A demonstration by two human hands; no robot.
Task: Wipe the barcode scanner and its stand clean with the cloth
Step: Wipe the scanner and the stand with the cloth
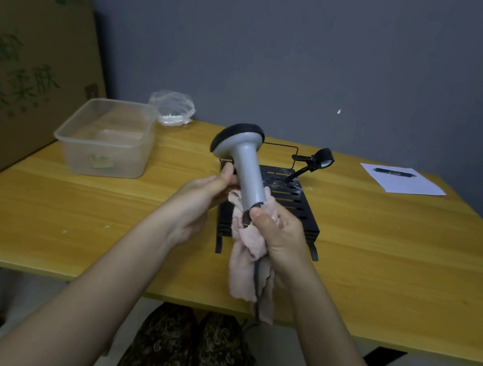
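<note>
The scanner (244,164) is held above the bench (383,237), its long axis tilting up and away, head farthest. The right hand (280,236) has its grip closed on the cloth (248,263) around the handle's lower end; the left hand (200,192) pinches mid-handle (the dusty stand (294,197) sits just behind).

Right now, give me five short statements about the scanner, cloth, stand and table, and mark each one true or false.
1. The barcode scanner sits docked in the stand. False: it is lifted above the black stand, held in the hands.
2. The pink cloth is wrapped around the handle's lower end in the right hand. True.
3. The left hand touches the handle. True.
4. The pen lies inside the plastic container. False: it lies on white paper; the clear container is across the table.
5. The stand is spotless. False: pale specks show on it.
</note>
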